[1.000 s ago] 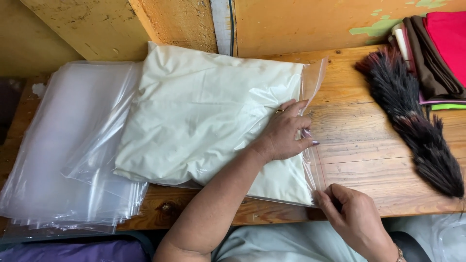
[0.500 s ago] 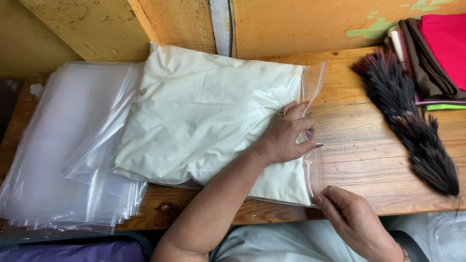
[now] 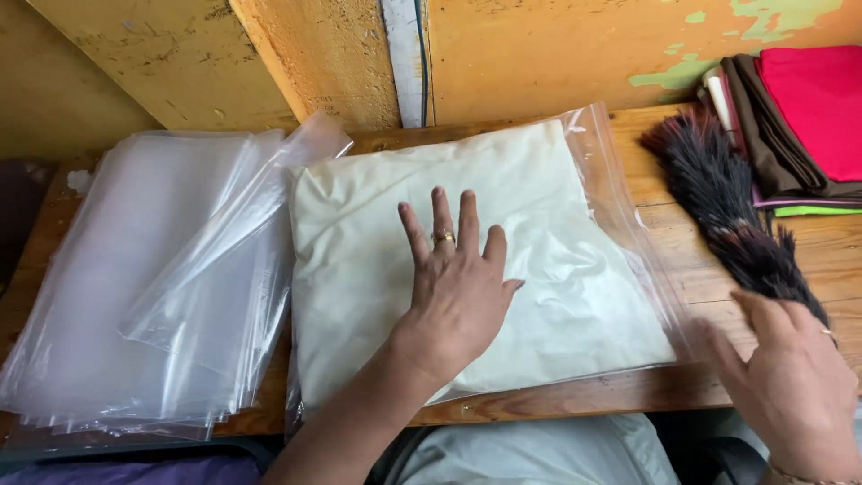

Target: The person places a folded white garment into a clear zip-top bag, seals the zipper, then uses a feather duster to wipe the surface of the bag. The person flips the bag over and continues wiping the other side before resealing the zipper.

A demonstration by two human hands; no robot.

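The left hand (image 3: 458,283) lies flat and open at the centre of the frame, fingers spread and palm down on a cream folded cloth (image 3: 386,233) sealed inside a clear plastic bag (image 3: 620,189); it grips nothing, only presses. The bagged cloth sits on a wooden table (image 3: 826,247), spanning the middle of the frame, its open flap trailing toward the right. The right hand (image 3: 790,377), in the lower right, is open too, fingers loosely extended over the bag's right edge, and it holds nothing that can be seen; whether its fingertips touch the flap is hard to tell. Just beyond it, a dark feather duster (image 3: 727,202) runs diagonally from the upper right toward the hand, close to the bag's flap. In the upper right corner rests a stack of folded fabric (image 3: 799,117) in red, brown and green. On the left of the frame lies a pile of empty plastic bags (image 3: 135,287), their edge slipping under the packed one. The smooth plastic seems likely to slide under the pressing palm, and trapped air could let the cloth bunch; a sweep of the right hand could also knock the duster.
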